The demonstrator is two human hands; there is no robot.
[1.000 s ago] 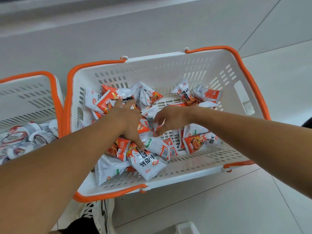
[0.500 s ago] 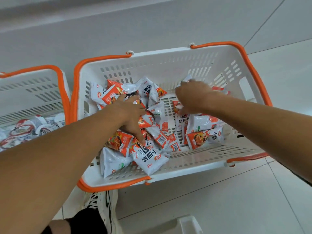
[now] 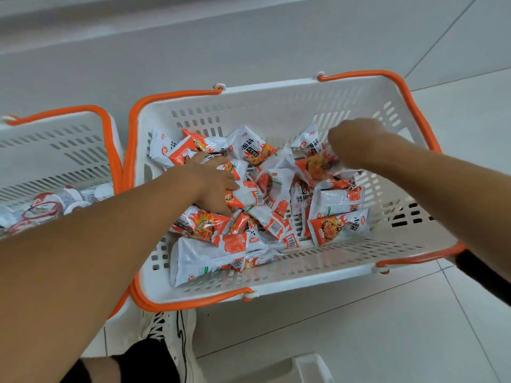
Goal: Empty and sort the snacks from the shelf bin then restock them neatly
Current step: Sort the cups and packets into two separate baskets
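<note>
Both hands are down in the white basket (image 3: 276,283) of snack packets (image 3: 331,228). The left hand (image 3: 213,183) lies flat, fingers spread on the pile. The right hand (image 3: 356,145) pinches an orange packet (image 3: 312,167) in its grip.

Both arms reach into the white basket (image 3: 276,106) on the floor — the left hand (image 3: 213,183) lies on the heaped snack packets (image 3: 257,200), the right hand (image 3: 351,146) pinches one orange packet (image 3: 313,165) near the far wall.

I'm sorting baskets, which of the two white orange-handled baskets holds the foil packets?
The right white basket, under both hands; the left basket holds round lidded cups.
</note>
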